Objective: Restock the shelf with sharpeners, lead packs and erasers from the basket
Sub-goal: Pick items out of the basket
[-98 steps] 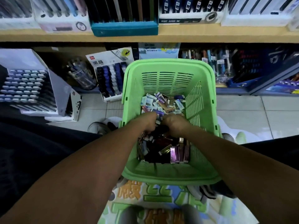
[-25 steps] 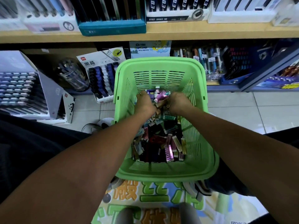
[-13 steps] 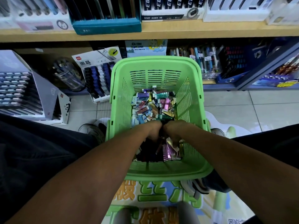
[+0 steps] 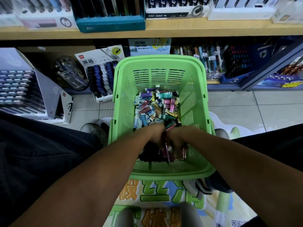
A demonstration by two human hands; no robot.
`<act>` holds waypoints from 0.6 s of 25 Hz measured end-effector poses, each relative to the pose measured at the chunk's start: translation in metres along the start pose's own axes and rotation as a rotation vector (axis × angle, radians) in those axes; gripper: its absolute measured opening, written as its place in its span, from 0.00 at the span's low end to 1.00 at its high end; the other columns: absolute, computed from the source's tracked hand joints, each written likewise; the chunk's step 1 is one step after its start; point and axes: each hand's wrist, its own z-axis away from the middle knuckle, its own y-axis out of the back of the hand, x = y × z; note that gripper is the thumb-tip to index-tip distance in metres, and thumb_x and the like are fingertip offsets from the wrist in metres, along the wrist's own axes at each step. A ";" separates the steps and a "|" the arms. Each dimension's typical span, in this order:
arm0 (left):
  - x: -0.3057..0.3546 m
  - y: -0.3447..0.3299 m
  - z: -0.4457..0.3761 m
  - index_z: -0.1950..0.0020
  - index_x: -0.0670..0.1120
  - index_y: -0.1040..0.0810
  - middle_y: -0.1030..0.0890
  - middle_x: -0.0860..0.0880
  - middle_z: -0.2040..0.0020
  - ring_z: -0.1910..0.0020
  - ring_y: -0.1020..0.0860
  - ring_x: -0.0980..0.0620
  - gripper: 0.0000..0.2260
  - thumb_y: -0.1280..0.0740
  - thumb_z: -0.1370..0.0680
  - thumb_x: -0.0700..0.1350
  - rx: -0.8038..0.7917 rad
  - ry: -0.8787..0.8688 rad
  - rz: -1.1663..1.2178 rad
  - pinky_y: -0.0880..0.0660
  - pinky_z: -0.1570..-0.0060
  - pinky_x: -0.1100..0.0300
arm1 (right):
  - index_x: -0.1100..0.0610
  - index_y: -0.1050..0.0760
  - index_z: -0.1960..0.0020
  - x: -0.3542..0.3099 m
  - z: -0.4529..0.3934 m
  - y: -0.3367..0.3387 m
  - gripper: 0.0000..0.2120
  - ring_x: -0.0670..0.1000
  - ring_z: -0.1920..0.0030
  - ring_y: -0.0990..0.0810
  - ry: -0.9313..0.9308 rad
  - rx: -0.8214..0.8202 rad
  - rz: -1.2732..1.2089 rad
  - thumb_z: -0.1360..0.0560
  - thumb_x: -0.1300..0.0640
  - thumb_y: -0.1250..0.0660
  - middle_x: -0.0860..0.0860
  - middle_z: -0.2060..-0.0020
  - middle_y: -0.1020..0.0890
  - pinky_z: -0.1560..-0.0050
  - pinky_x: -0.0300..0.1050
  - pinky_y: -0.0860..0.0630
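A green plastic basket (image 4: pixel 157 76) stands on the floor between my legs. Its far half holds a heap of small colourful eraser packs (image 4: pixel 155 105). The near half holds darker and pink packs (image 4: pixel 165 151). My left hand (image 4: pixel 156 136) and my right hand (image 4: pixel 176 140) are side by side, pushed down into this near pile. Their fingers are buried among the packs, so what they hold is hidden. The wooden shelf (image 4: pixel 147 34) runs across the top of the view.
A white display box of lead cases (image 4: pixel 100 76) leans left of the basket, beside a clear jar (image 4: pixel 70 74) and a grey display box (image 4: pixel 19 89). Pens (image 4: pixel 208 59) fill the lower shelf on the right. A printed mat (image 4: pixel 155 194) lies under the basket.
Both hands went from the far heap back to the near end of the basket and now dig deeper into the dark packs. The colourful heap at the far end lies uncovered.
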 end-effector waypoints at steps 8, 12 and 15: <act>-0.005 -0.007 -0.003 0.37 0.45 0.23 0.22 0.49 0.49 0.47 0.22 0.47 0.21 0.24 0.29 0.40 -0.017 0.019 0.037 0.24 0.46 0.56 | 0.61 0.24 0.37 -0.009 0.005 0.009 0.24 0.56 0.49 0.16 -0.118 0.006 -0.313 0.31 0.62 0.22 0.57 0.46 0.17 0.45 0.50 0.18; -0.007 -0.006 -0.011 0.34 0.47 0.22 0.22 0.49 0.38 0.38 0.23 0.47 0.23 0.23 0.28 0.45 -0.005 -0.005 -0.010 0.26 0.44 0.58 | 0.66 0.24 0.51 0.001 0.025 0.063 0.08 0.50 0.66 0.16 -0.290 0.302 -0.477 0.27 0.66 0.27 0.56 0.63 0.20 0.64 0.41 0.19; -0.004 -0.005 -0.010 0.34 0.49 0.21 0.22 0.49 0.35 0.37 0.24 0.48 0.23 0.23 0.28 0.45 0.033 -0.102 -0.088 0.27 0.43 0.59 | 0.67 0.24 0.46 0.007 0.030 0.081 0.11 0.52 0.57 0.22 -0.298 0.613 -0.353 0.26 0.64 0.28 0.54 0.59 0.24 0.51 0.44 0.19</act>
